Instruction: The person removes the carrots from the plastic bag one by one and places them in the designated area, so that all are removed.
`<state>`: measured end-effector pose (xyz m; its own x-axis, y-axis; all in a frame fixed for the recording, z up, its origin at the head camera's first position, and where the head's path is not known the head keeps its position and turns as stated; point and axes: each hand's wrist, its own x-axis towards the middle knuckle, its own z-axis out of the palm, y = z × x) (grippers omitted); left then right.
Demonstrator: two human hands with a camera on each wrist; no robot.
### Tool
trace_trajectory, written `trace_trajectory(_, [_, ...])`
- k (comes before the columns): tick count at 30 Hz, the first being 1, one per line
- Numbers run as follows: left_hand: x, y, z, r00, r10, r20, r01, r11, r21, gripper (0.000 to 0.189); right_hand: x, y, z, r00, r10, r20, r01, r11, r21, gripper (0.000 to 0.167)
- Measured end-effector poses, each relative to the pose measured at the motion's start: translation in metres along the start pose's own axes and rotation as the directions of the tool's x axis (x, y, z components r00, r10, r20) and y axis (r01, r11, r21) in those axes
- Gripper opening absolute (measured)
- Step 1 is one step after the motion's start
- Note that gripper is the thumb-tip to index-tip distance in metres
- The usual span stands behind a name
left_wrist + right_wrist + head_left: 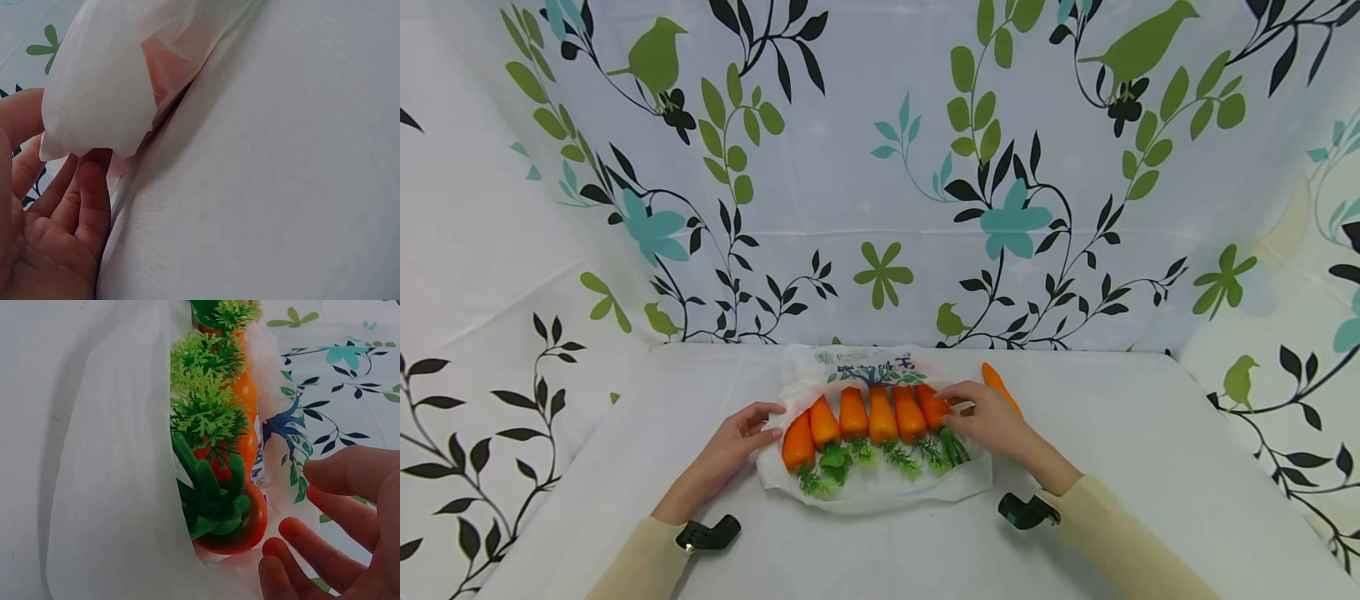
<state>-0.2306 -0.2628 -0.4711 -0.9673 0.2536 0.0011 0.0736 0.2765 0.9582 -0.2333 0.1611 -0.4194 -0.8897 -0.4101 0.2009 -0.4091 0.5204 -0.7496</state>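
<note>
A white plastic bag (880,500) with a printed tree lies on the table, its opening spread wide. Several toy carrots (853,412) stand side by side in a row inside it, leafy green tops toward the person. At the bag's left edge, my left hand (741,442) pinches the plastic; in the left wrist view, the bag's corner (100,106) hides some fingertips. My right hand (988,417) hovers by the rightmost carrot (931,406), fingers loosely bent and spread. The right wrist view shows those fingers (325,556) beside that carrot's round end (253,519), holding nothing.
One more carrot (1000,387) lies on the white table (1097,400) just beyond the right hand, outside the bag. A patterned cloth (865,167) with leaves and birds hangs behind the table. Each wrist carries a black camera (709,533).
</note>
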Motion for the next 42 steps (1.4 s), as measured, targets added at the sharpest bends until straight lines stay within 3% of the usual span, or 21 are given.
trace_trajectory(13, [0.002,0.0,0.001,1.0,-0.002,0.003,0.002,1.0,0.009,0.044,0.01,-0.002,0.007,0.993,0.071,0.091,-0.058,0.989,-0.136,0.033])
trace_trajectory(20, [0.005,0.0,0.001,1.0,-0.013,-0.006,0.013,1.0,-0.001,0.043,0.013,0.002,0.014,0.993,0.029,0.112,-0.003,0.973,-0.231,0.031])
trace_trajectory(36, [0.003,0.0,0.001,1.0,0.013,0.001,-0.013,1.0,0.016,0.042,0.012,-0.001,0.021,0.993,0.102,0.055,-0.087,0.968,-0.234,0.027])
trace_trajectory(42, [0.002,-0.001,0.002,1.0,-0.005,-0.003,0.005,1.0,0.003,0.043,0.011,0.0,0.023,0.991,0.127,0.047,-0.114,0.967,-0.228,0.025])
